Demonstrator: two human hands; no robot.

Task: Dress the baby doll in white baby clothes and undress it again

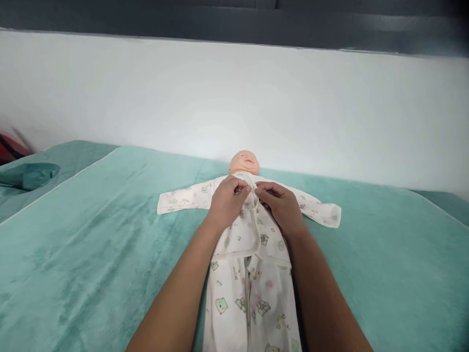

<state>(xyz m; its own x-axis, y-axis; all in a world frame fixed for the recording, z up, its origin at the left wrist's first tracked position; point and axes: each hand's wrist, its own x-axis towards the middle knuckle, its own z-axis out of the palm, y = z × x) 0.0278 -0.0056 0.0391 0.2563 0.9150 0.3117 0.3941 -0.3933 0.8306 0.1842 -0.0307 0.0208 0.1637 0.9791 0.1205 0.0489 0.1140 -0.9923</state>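
Observation:
A baby doll (pixel 245 162) lies on its back on a teal blanket (pixel 91 244), dressed in a white romper (pixel 249 288) printed with small bears, its sleeves spread to both sides. My left hand (pixel 226 201) and my right hand (pixel 281 204) rest on the doll's chest just below the neck. Both hands have their fingers closed in a pinch on the romper's front edges, which meet between them. Whatever fastening lies under the fingertips is hidden.
A white wall (pixel 234 98) rises directly behind the doll's head. A folded teal cloth (pixel 27 175) lies at the far left, with something red (pixel 9 146) behind it. The blanket stretches out wide on both sides of the doll.

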